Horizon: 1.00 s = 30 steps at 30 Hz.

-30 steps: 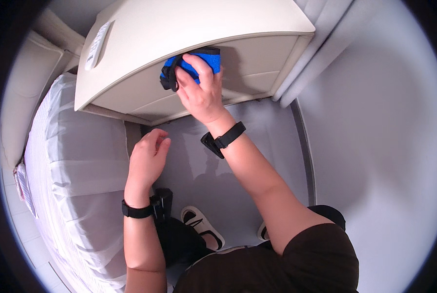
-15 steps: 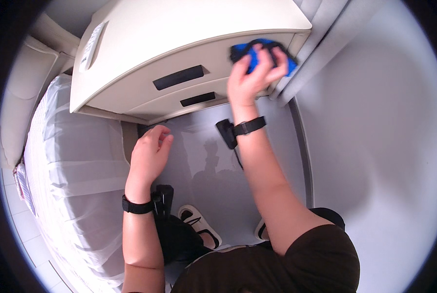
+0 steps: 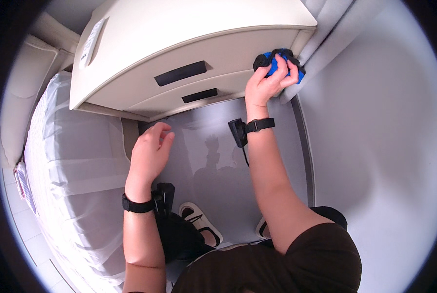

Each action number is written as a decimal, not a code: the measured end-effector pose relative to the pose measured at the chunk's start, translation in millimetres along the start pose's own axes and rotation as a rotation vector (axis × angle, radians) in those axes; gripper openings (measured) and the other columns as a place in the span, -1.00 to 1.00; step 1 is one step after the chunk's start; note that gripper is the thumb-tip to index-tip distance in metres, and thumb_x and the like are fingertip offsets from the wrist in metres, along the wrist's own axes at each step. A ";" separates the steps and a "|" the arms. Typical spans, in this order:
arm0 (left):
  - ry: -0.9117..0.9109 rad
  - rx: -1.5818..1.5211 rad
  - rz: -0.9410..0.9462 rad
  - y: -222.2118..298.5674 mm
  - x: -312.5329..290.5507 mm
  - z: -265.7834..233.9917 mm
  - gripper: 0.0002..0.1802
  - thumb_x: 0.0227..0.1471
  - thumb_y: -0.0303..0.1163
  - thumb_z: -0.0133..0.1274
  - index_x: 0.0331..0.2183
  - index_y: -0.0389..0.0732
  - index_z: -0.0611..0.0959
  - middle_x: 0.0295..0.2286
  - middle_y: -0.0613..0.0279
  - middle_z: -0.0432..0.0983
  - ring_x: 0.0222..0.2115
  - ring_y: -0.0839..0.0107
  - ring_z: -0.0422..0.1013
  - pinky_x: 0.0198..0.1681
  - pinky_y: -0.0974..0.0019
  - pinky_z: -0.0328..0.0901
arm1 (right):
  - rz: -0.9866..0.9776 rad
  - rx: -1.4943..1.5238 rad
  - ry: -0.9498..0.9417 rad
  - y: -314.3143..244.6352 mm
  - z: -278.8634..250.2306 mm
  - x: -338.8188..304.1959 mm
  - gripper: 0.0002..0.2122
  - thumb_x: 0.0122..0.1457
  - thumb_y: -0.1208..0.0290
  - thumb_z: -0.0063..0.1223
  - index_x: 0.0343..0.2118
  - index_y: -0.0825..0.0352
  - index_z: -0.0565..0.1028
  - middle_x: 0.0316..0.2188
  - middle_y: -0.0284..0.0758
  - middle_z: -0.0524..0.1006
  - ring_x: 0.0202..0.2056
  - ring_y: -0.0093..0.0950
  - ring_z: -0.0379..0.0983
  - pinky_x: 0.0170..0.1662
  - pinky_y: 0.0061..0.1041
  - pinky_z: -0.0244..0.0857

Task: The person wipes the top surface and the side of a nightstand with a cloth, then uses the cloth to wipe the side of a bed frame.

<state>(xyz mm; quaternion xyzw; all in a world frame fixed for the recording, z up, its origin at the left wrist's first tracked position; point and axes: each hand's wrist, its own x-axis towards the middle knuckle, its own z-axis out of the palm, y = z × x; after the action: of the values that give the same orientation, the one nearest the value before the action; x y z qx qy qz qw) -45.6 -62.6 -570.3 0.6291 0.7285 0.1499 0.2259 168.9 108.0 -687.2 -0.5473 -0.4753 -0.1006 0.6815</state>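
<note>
My right hand (image 3: pixel 269 83) grips a crumpled blue and black cloth (image 3: pixel 296 73), its fingers bent over it. The cloth is against the right end of the upper drawer front on a cream two-drawer cabinet (image 3: pixel 238 49). Below the drawers' dark handles, my left hand (image 3: pixel 152 149) hangs in the air with loosely bent fingers, the thumb apart, and nothing in it. Each wrist wears a black strap with a small black device on it.
A white remote control (image 3: pixel 91 44) lies on the cabinet top at the left. Beside me on the left is a bed with a sheer white skirt (image 3: pixel 86 156). Grey curtains (image 3: pixel 325 39) hang close to the cabinet's right side, next to a pale wall (image 3: pixel 379 132).
My right hand has slid to the right and slightly down with the cloth, toward the cabinet's right edge. The left hand has hardly moved.
</note>
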 end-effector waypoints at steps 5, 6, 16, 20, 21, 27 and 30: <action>-0.023 -0.013 -0.009 5.7 2.3 1.7 -0.76 0.04 -0.33 0.03 -0.24 -0.25 0.53 -0.36 0.07 0.54 -0.37 0.17 0.48 -0.30 0.24 0.35 | 0.208 0.080 -0.070 -28.4 8.3 -49.5 -0.65 0.03 0.60 -0.10 -0.06 0.39 0.29 -0.07 -0.03 0.15 -0.03 -0.07 0.14 0.05 -0.13 0.08; -0.046 -0.011 -0.050 2.7 1.9 1.2 -0.75 0.04 -0.33 0.03 -0.24 -0.25 0.53 -0.35 0.07 0.55 -0.36 0.17 0.48 -0.30 0.24 0.36 | 0.213 0.125 -0.156 -43.3 8.4 -66.6 -0.63 -0.01 0.61 -0.09 -0.06 0.38 0.26 -0.08 -0.03 0.15 -0.03 -0.07 0.11 0.07 -0.12 0.02; -0.022 -0.020 -0.053 -5.3 -1.2 -0.9 -0.75 0.05 -0.32 0.03 -0.23 -0.23 0.54 -0.34 0.08 0.55 -0.36 0.18 0.48 -0.29 0.24 0.36 | 0.025 0.215 -0.433 -40.7 7.0 -103.0 -0.68 -0.20 0.69 0.04 -0.32 0.22 0.46 -0.16 -0.21 0.29 -0.31 -0.24 0.39 -0.30 -0.27 0.34; -0.022 -0.023 -0.067 -3.0 -0.6 -4.5 -0.75 0.05 -0.32 0.03 -0.22 -0.22 0.53 -0.34 0.08 0.55 -0.37 0.18 0.48 -0.29 0.24 0.35 | 0.068 0.026 -0.272 5.5 -2.8 -62.4 -0.60 -0.26 0.76 0.03 -0.27 0.26 0.39 -0.11 -0.18 0.22 -0.23 -0.28 0.32 -0.26 -0.34 0.29; -0.021 -0.018 -0.063 -3.0 -0.2 -3.9 -0.75 0.05 -0.32 0.03 -0.22 -0.22 0.53 -0.34 0.09 0.55 -0.37 0.18 0.48 -0.29 0.25 0.35 | 0.006 -0.062 -0.245 15.5 -8.3 -49.7 -0.64 -0.20 0.69 0.07 -0.25 0.27 0.39 -0.08 -0.13 0.20 -0.15 -0.20 0.27 -0.18 -0.31 0.25; -0.027 -0.032 -0.039 -2.3 3.4 -0.2 -0.74 0.06 -0.38 0.01 -0.20 -0.30 0.53 -0.41 0.05 0.53 -0.42 0.25 0.45 -0.30 0.30 0.33 | -0.027 -0.171 -0.156 51.2 -9.3 -52.9 -0.73 -0.09 0.58 0.01 -0.24 0.35 0.39 -0.06 -0.06 0.18 -0.08 -0.05 0.17 0.00 -0.15 0.10; -0.018 -0.038 -0.022 -2.9 3.0 0.8 -0.74 0.06 -0.39 0.00 -0.20 -0.30 0.53 -0.41 0.05 0.53 -0.43 0.25 0.44 -0.31 0.30 0.33 | 0.183 -0.226 -0.242 56.9 -13.8 -85.0 -0.67 -0.11 0.63 -0.04 -0.18 0.44 0.37 -0.05 -0.06 0.18 -0.06 -0.07 0.18 0.01 -0.18 0.13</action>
<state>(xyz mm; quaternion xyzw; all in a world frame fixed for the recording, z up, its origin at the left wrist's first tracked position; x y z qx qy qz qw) -48.0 -60.2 -572.9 0.6180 0.7304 0.1555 0.2458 168.9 85.5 -788.0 -0.6693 -0.4877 -0.0241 0.5599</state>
